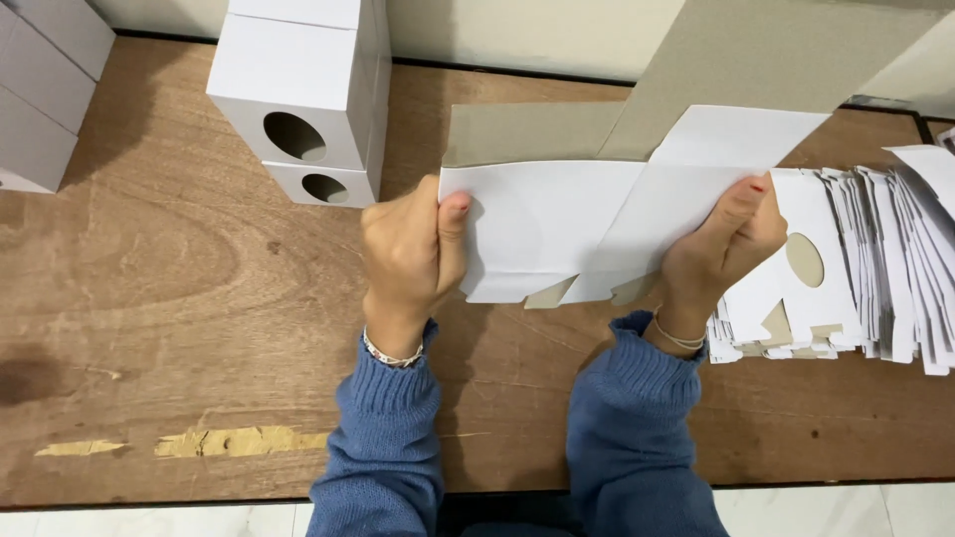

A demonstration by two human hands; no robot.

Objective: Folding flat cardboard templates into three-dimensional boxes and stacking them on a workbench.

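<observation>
Near the back edge of the brown wooden bench (pixel 199 298), the left hand (pixel 408 254) and right hand (pixel 731 244) each pinch a side of the flat white die-cut cardboard box blank (pixel 557 224) — fingers closed on it. Uneven pressure could crease a panel crookedly — or nudge the fanned stack of white blanks (pixel 875 268) at the bench's right edge.

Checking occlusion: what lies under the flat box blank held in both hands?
Under the box blank, brown tabletop shows around its edges; the surface directly beneath is covered. The right hand overlaps the blank stack.
</observation>
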